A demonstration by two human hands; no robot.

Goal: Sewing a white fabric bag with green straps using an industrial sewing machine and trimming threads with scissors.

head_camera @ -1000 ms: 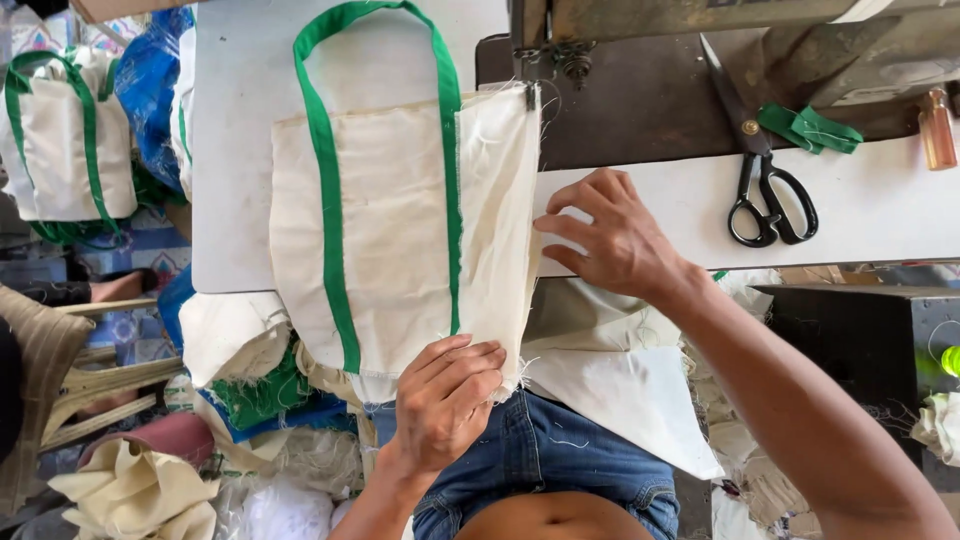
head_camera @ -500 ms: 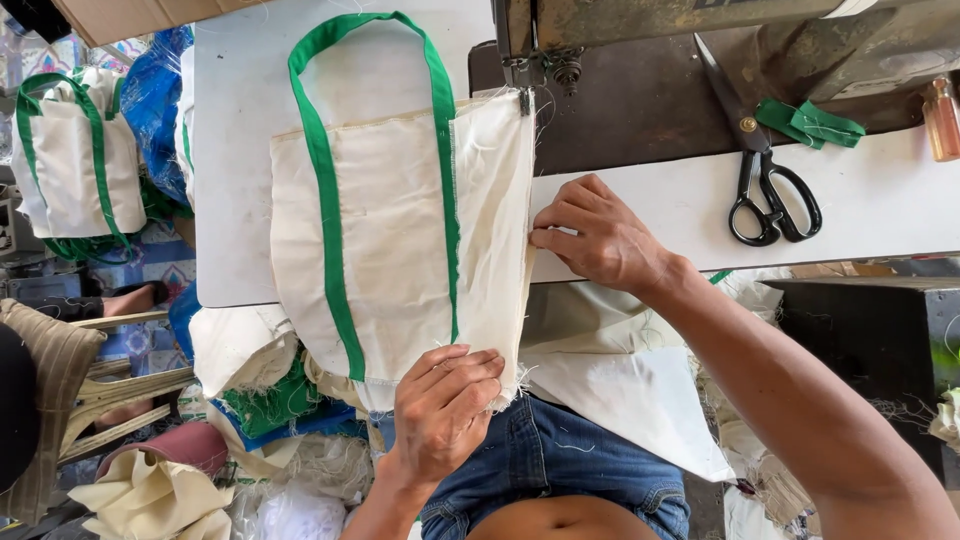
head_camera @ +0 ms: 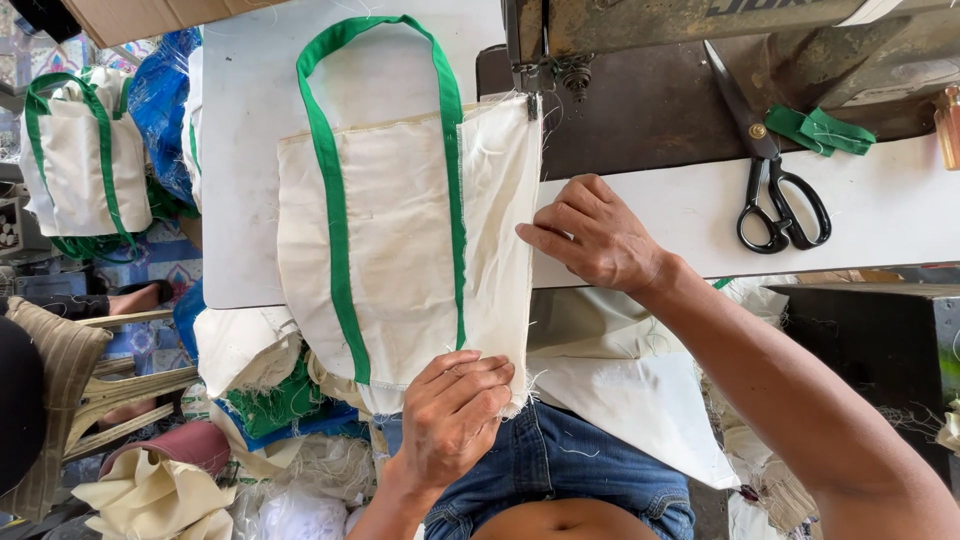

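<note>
Seen from the head camera, the person is feeding a cream canvas tote bag [head_camera: 400, 240] with green strap handles [head_camera: 335, 190] under the needle of an old sewing machine [head_camera: 560, 60]. The bag is lying flat across the white table [head_camera: 240, 150], its right raw edge lined up at the presser foot, its bottom end hanging off the near edge over the person's lap. Judging from this, the side seam is the step in hand — the corner is sitting at the needle and the long frayed edge is waiting to run through.

The left hand [head_camera: 455, 415] is curling over the bag's bottom corner, fingers bent and closed on the cloth, thumb tucked beneath, pulling that end taut toward the body. The right hand [head_camera: 595, 240] is lying nearly flat, fingers loosely together and pointing left, fingertips pressing the bag's right edge against the table; it is gripping nothing, only steadying. The right forearm is reaching in from the lower right.

The next move probably calls for keeping both layers aligned and the edge straight as it feeds — any slack between the 2 hands could let the seam wander.

Black-handled scissors [head_camera: 770, 190] and a folded green strap scrap [head_camera: 820, 130] are lying to the right on the machine bed, well apart from both hands. Another finished bag [head_camera: 70, 170] is sitting off to the far left.
</note>
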